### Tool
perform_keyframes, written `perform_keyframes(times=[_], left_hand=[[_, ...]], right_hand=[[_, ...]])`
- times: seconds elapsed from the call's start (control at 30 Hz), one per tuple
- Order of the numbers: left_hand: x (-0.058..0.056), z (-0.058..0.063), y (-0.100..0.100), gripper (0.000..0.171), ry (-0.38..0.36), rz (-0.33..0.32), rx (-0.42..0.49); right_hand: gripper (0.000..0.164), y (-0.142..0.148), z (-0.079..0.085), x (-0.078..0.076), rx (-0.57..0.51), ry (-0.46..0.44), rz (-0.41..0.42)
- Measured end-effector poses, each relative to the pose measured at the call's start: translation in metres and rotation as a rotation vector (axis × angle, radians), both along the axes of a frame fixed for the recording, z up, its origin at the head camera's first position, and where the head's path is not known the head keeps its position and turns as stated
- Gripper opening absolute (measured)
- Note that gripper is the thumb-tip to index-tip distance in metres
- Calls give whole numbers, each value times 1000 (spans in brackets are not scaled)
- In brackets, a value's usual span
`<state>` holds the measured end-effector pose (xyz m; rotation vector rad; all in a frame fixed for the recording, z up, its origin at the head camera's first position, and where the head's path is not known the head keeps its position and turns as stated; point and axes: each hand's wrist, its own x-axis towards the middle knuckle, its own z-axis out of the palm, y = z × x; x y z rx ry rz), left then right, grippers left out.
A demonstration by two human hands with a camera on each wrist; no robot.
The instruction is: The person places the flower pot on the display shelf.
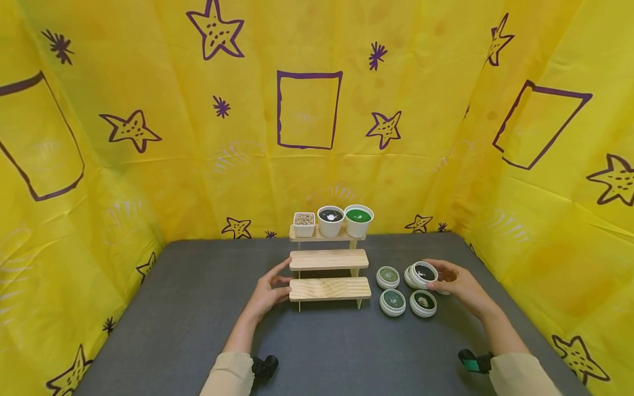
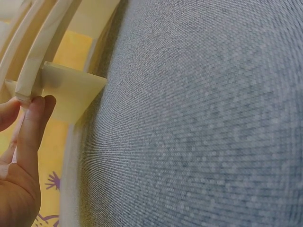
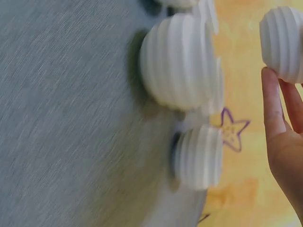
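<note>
Trouble could start at nine o'clock on the pale wooden three-tier stand (image 1: 329, 289), where our left hand (image 1: 266, 296) pinches its end: a tug might topple the three filled white containers (image 1: 330, 226) on top. At three o'clock, our right hand (image 1: 463, 286) grips a raised white ribbed round pot (image 1: 424, 274) with dark contents; a tilt might spill it, a low pass clip matching white pots (image 1: 393, 306) nearby.

Right-hand fingers (image 3: 272, 101) holding a ribbed white pot (image 3: 280, 42) off the grey bench (image 3: 71, 109) — similar pots (image 3: 177, 61) on it — yellow cloth (image 3: 241, 61) behind.
</note>
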<state>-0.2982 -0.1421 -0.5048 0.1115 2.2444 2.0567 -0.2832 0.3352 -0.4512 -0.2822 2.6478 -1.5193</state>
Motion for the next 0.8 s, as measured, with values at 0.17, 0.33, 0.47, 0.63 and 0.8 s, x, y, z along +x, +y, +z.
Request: perform_keyframes(times=[0.17, 0.33, 0.47, 0.63, 0.8], left_hand=[[2, 2, -1, 74, 4, -4, 11], [2, 2, -1, 74, 21, -18, 7], [1, 0, -1, 75, 37, -20, 3], [-1, 0, 0, 75, 12, 6, -2], [-1, -1, 1, 74, 15, 12, -6]], right_hand=[[60, -20, 12, -9, 5, 16, -5], [60, -44, 22, -16, -6, 35, 10], [62, -62, 26, -22, -32, 29, 12], [64, -81, 30, -27, -57, 23, 19], [64, -95, 29, -33, -59, 24, 32]])
